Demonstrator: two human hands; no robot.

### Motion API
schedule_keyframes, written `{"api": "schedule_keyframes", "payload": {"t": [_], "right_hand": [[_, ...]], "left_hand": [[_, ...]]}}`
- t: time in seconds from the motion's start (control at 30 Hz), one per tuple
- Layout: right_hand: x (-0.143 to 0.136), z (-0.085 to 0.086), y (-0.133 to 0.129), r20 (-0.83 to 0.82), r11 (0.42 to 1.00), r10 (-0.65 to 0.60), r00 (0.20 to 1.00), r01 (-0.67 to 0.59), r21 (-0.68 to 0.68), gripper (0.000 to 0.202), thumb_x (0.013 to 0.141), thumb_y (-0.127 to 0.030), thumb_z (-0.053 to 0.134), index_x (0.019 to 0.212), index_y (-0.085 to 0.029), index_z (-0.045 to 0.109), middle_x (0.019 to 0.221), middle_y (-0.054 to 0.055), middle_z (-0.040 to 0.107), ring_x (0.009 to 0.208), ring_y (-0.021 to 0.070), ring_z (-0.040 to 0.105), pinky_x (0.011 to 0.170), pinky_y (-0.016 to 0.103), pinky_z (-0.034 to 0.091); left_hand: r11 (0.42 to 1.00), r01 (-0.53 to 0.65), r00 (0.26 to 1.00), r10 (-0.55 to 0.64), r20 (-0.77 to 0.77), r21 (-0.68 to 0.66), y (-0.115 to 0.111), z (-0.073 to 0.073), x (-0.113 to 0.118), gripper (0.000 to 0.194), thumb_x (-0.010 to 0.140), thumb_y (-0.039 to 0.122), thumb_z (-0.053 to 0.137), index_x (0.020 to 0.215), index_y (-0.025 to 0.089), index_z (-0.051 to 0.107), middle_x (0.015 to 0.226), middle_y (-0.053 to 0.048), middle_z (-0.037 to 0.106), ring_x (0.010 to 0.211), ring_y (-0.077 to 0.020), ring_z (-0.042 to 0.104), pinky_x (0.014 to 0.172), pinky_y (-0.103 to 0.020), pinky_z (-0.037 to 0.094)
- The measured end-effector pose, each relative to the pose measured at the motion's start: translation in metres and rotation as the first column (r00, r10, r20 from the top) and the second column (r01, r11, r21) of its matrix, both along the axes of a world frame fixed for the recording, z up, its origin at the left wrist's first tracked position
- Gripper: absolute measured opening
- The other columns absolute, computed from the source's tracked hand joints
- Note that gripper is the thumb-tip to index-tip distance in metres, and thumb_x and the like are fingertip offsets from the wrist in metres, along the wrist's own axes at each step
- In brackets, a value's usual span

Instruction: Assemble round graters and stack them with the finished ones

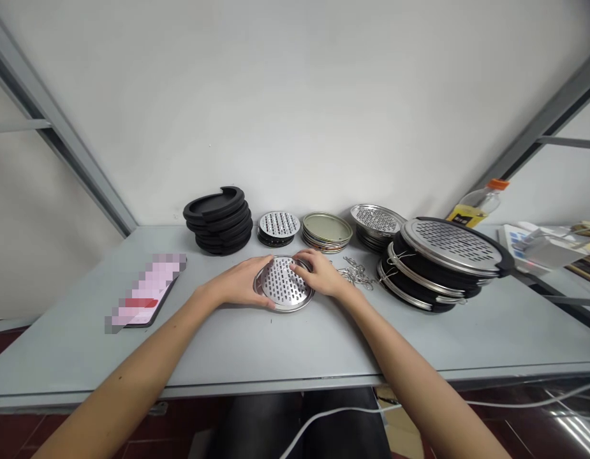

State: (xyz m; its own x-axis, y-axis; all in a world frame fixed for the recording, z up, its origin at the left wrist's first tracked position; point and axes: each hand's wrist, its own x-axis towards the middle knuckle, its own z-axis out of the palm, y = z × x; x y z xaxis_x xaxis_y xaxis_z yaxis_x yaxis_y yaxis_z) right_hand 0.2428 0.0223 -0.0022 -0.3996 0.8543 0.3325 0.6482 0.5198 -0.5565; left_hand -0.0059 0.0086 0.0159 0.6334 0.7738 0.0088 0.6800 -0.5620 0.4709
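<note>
Perforated metal disc (284, 285), mid-table: I hold it flat, left hand (240, 285) and right hand (318, 274) both closed on its rim; seating step, I judge, wanting even pressure next.

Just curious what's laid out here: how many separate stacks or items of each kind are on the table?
Stacks of black rings: 1
Stacks of perforated metal discs: 2
Stacks of plain metal lids: 1
Piles of assembled black-rimmed discs: 1
Perforated disc held between left hand and right hand: 1
Piles of wire clips: 1
Phones: 1
Bottles: 1
Total: 9
</note>
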Motion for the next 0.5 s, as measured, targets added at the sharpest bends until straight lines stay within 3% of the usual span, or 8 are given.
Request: {"api": "schedule_keyframes", "payload": {"t": [0.3,0.5], "right_hand": [[0.0007,-0.0047,-0.0029,0.091,0.998,0.046,0.995,-0.050,0.038,0.040,0.086,-0.045,0.057,0.109,-0.014,0.067,0.114,0.015,0.063,0.109,0.0262,0.057,0.099,0.040,0.040],[-0.0003,-0.0070,-0.0031,0.108,0.997,0.053,0.993,-0.058,0.041,0.045,0.087,-0.048,0.056,0.113,-0.013,0.066,0.118,0.016,0.061,0.111,0.0265,0.056,0.100,0.040,0.040]], "left_hand": [[0.999,0.045,0.999,-0.044,-0.030,0.016,0.0000,0.0010,0.0012,0.100,0.062,0.069,0.071,0.145,0.025,0.037,0.155,-0.009,0.026,0.143,-0.0339,0.022,0.115,-0.046,0.024],[0.999,0.045,0.999,-0.044,-0.026,0.027,-0.0009,0.0033,0.0020,0.099,0.061,0.071,0.071,0.144,0.024,0.040,0.153,-0.009,0.031,0.140,-0.0345,0.027,0.115,-0.044,0.026]]}}
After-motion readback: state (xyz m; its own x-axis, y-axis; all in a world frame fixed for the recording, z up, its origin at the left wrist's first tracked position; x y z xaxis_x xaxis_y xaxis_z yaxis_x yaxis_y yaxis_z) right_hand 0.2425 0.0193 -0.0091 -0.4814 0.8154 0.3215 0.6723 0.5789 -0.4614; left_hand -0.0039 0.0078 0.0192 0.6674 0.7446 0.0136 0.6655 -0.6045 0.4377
